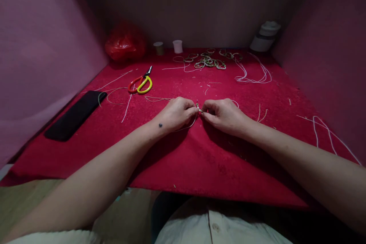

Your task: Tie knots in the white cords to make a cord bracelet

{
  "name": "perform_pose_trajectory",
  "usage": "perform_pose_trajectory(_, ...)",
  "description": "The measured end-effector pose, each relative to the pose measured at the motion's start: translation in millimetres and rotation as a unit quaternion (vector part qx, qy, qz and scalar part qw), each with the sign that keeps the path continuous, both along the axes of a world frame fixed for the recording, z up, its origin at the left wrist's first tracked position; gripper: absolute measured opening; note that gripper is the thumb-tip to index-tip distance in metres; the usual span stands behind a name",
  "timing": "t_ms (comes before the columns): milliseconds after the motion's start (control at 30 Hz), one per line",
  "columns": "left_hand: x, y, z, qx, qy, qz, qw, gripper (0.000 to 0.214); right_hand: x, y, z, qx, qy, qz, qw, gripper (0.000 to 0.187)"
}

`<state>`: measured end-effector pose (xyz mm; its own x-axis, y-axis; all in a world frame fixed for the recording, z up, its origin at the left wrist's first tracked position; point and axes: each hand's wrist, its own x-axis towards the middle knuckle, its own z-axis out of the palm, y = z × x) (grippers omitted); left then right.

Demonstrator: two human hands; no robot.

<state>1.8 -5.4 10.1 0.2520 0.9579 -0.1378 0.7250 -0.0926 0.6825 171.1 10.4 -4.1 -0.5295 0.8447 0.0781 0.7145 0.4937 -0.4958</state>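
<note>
My left hand (180,112) and my right hand (224,114) meet at the middle of the red cloth, their fingertips a short gap apart. Between them is a small knotted piece of white and green cord (198,107), pinched by the left thumb and forefinger. The right thumb and forefinger are closed on its other side, at a thin strand of the same cord. Loose ends trail from under both hands. Beyond the hands lies a group of braided cord loops (210,62) in white and green.
Scissors (144,82) with red and yellow handles lie left of centre, near a black phone (76,115). At the back stand a red plastic bag (126,42), two small cups (177,47) and a lidded white container (265,37). White strings (254,78) and cord snippets are scattered about.
</note>
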Motion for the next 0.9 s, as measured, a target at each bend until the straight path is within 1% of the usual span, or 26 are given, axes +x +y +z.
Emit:
perform_pose_trajectory(167, -3.4, 1.2, -1.7, 0.026, 0.024, -0.025, 0.999, 0.025, 1.8, -0.4, -3.6, 0.005, 0.014, 0.005, 1.0, 0.018)
perform_pose_trajectory(333, -4.4, -1.0, -2.1, 0.036, 0.031, -0.028, 0.998, 0.025, 2.0, -0.6, -4.6, 0.008, 0.005, 0.01, 1.0, 0.019)
perform_pose_trajectory(567, -4.4, -6.3, -2.2, 0.037, 0.028, -0.026, 0.999, 0.028, -1.2, -1.4, -6.7, -0.006, 0.009, -0.008, 1.0, 0.017)
perform_pose_trajectory(767, -5.4, -9.5, -7.9, 0.044, 0.038, -0.012, 0.998, 0.025, -2.5, -3.2, -5.4, -0.024, 0.013, -0.011, 1.0, 0.016)
perform_pose_trajectory(900, -3.4, -13.7, -10.5, 0.036, 0.062, 0.004, 0.997, 0.025, -2.4, -3.1, -3.3, -0.03, 0.006, -0.008, 0.999, 0.016)
